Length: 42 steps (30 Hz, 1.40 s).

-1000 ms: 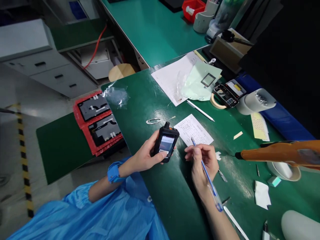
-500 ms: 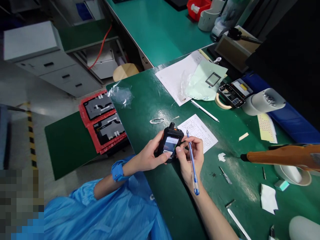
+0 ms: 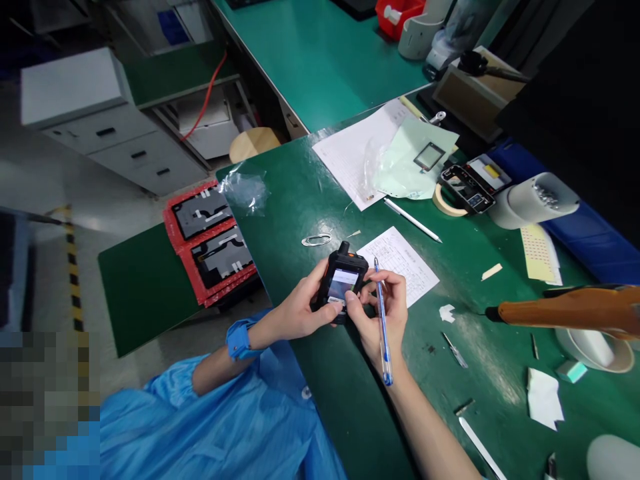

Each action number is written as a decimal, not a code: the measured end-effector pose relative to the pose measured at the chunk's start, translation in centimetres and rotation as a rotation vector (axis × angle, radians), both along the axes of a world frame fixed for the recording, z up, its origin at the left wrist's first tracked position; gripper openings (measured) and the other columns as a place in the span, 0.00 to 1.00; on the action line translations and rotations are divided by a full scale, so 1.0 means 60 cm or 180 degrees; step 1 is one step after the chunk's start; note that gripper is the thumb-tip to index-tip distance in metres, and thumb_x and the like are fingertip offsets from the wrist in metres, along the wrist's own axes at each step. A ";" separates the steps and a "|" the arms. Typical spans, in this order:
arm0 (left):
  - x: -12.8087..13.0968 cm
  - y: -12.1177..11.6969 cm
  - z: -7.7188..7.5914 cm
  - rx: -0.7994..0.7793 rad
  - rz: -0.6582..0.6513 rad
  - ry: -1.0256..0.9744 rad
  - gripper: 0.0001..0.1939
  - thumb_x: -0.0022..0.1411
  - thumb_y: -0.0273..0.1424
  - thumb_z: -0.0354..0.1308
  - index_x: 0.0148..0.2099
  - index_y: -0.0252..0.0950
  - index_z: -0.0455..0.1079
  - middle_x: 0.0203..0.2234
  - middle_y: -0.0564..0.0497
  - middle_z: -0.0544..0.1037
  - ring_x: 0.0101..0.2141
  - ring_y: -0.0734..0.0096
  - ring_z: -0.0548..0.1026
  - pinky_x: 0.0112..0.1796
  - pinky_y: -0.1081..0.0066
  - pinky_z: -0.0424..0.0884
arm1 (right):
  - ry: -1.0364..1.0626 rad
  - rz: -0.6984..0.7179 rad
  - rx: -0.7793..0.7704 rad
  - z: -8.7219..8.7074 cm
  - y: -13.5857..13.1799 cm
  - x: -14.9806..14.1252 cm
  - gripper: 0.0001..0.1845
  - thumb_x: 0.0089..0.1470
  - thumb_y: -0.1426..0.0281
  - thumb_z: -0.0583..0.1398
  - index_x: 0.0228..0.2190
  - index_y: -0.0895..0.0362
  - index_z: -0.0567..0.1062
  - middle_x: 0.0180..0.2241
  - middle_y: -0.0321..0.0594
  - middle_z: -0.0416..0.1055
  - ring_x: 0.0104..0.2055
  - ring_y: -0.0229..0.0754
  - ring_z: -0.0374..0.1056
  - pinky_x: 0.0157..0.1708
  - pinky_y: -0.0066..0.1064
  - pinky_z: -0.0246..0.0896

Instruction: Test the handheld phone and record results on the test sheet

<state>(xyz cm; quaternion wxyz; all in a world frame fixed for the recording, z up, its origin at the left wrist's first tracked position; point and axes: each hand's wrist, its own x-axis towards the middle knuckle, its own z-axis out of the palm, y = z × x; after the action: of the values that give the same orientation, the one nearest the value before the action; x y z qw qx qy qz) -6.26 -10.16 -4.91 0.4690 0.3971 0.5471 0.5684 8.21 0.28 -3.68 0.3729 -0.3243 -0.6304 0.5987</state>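
Note:
My left hand [image 3: 300, 310] grips a black handheld device [image 3: 341, 281] with a lit screen and an orange top, held just above the green bench [image 3: 360, 400]. My right hand [image 3: 383, 313] is closed on a blue pen [image 3: 383, 327] that points away from me, and its thumb rests on the lower part of the device's screen. A small printed slip of paper [image 3: 403, 261] lies just beyond both hands. A blue strap [image 3: 239, 340] circles my left wrist.
Sheets of paper [image 3: 357, 150], a white pen [image 3: 413, 220], a tape roll [image 3: 445, 203] and an opened device [image 3: 470, 187] lie farther back. An orange tool [image 3: 565, 312] juts in from the right. Tweezers [image 3: 455, 350] and scraps lie nearby. Red trays [image 3: 210, 243] sit at the left.
My right hand has swung left from the paper slip to the device, and its thumb now touches the screen. The pen has turned to point away from me. The view has drifted slightly.

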 end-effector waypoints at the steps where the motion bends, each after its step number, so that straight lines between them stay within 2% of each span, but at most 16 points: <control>1: 0.001 0.000 0.001 0.0007 0.0010 0.0015 0.39 0.74 0.48 0.66 0.76 0.36 0.60 0.50 0.42 0.84 0.36 0.64 0.83 0.37 0.68 0.82 | 0.0011 0.0009 -0.0003 0.000 0.000 0.000 0.20 0.56 0.67 0.71 0.44 0.47 0.67 0.44 0.35 0.75 0.28 0.33 0.66 0.28 0.28 0.67; 5: 0.001 0.000 0.003 0.0096 0.0088 0.0203 0.38 0.74 0.46 0.66 0.77 0.35 0.60 0.56 0.38 0.83 0.48 0.55 0.85 0.44 0.66 0.82 | 0.0006 -0.0009 0.0021 -0.001 0.000 -0.001 0.21 0.55 0.65 0.72 0.44 0.47 0.67 0.44 0.34 0.74 0.29 0.33 0.66 0.28 0.28 0.69; 12: 0.000 0.000 -0.004 0.0292 0.0016 0.0433 0.37 0.76 0.44 0.64 0.77 0.34 0.59 0.56 0.40 0.84 0.52 0.53 0.85 0.53 0.62 0.81 | -0.0025 -0.0056 -0.0034 -0.005 -0.002 -0.003 0.25 0.52 0.64 0.75 0.44 0.48 0.68 0.36 0.29 0.69 0.28 0.35 0.64 0.26 0.28 0.67; 16: 0.001 0.000 -0.007 0.0343 0.0000 0.0424 0.36 0.76 0.42 0.63 0.77 0.34 0.58 0.59 0.39 0.83 0.52 0.55 0.85 0.52 0.63 0.81 | 0.0019 -0.0042 0.0025 -0.007 -0.001 -0.003 0.23 0.53 0.66 0.73 0.44 0.48 0.68 0.36 0.29 0.69 0.29 0.34 0.65 0.27 0.27 0.67; 22: 0.001 0.001 -0.007 0.0325 0.0008 0.0302 0.37 0.76 0.41 0.65 0.78 0.35 0.57 0.62 0.38 0.82 0.56 0.52 0.84 0.56 0.62 0.80 | -0.0021 0.0011 0.0084 -0.004 -0.001 -0.001 0.23 0.53 0.66 0.73 0.45 0.47 0.68 0.39 0.31 0.69 0.29 0.34 0.65 0.26 0.27 0.67; 26: 0.001 0.001 -0.008 0.0375 -0.0009 0.0256 0.37 0.76 0.41 0.64 0.77 0.34 0.57 0.61 0.38 0.82 0.55 0.52 0.85 0.56 0.61 0.81 | -0.0007 0.0049 0.0068 -0.003 -0.001 -0.001 0.25 0.52 0.66 0.74 0.45 0.47 0.68 0.42 0.32 0.70 0.29 0.33 0.64 0.26 0.27 0.68; 33: 0.001 0.001 -0.004 0.0325 -0.0070 0.0203 0.36 0.76 0.39 0.63 0.78 0.34 0.56 0.58 0.39 0.83 0.50 0.55 0.85 0.51 0.63 0.82 | -0.0011 0.0007 0.0055 -0.005 -0.001 -0.003 0.25 0.52 0.66 0.74 0.45 0.47 0.68 0.38 0.29 0.68 0.29 0.34 0.65 0.26 0.26 0.68; 39: 0.001 0.002 -0.005 0.0344 -0.0022 0.0106 0.37 0.75 0.41 0.65 0.77 0.35 0.57 0.59 0.38 0.83 0.52 0.53 0.86 0.50 0.63 0.82 | 0.0005 0.0047 0.0101 -0.006 -0.001 0.000 0.23 0.54 0.66 0.73 0.45 0.47 0.68 0.43 0.33 0.72 0.29 0.33 0.65 0.26 0.27 0.67; 42: -0.001 0.003 -0.006 0.0323 -0.0007 0.0043 0.38 0.74 0.42 0.67 0.77 0.35 0.58 0.61 0.37 0.82 0.57 0.49 0.84 0.55 0.60 0.81 | 0.0088 0.0075 0.0169 -0.006 0.000 0.001 0.20 0.56 0.67 0.70 0.46 0.47 0.68 0.46 0.35 0.74 0.29 0.33 0.66 0.27 0.27 0.68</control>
<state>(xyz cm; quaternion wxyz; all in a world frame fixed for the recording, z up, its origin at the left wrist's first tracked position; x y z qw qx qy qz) -6.30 -10.00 -5.29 0.4452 0.4248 0.5202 0.5922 8.28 0.29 -4.01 0.3830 -0.2985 -0.6446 0.5905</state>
